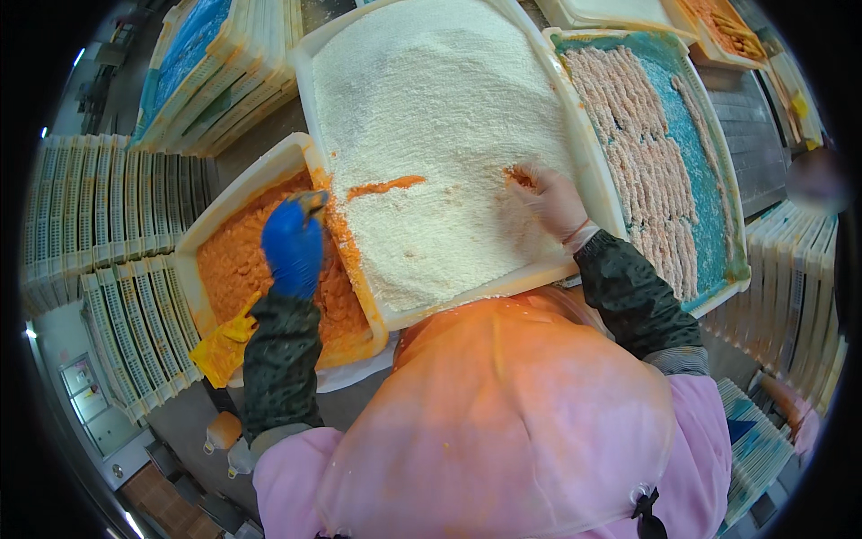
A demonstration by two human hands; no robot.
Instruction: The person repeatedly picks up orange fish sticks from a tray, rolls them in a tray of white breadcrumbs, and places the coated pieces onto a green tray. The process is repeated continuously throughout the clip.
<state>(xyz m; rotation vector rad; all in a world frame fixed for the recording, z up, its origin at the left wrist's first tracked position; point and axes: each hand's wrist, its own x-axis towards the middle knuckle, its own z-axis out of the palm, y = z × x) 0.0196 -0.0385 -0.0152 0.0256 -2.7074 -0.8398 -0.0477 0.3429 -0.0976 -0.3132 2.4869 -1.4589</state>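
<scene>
My left hand (pixel 293 246), in a blue glove with stained fingertips, is above a white tub (pixel 187 252) of orange, wet-coated pieces (pixel 232 249). Blur hides whether its fingers pinch anything. My right hand (pixel 555 202), in a thin clear glove, curls over an orange-coated piece (pixel 518 176) in the crumbs. Between my hands, a large white tray (pixel 465 296) is spread with pale breadcrumbs (pixel 438 101). One orange strip (pixel 387 186) lies on the crumbs near the tray's left side.
To the right, a tray (pixel 744 269) with teal lining holds rows of crumbed strips (pixel 640 141). Stacked trays (pixel 222 101) stand at the upper left, with more stacks (pixel 108 195) at left and right. A yellow glove (pixel 225 347) hangs over the tub's near corner.
</scene>
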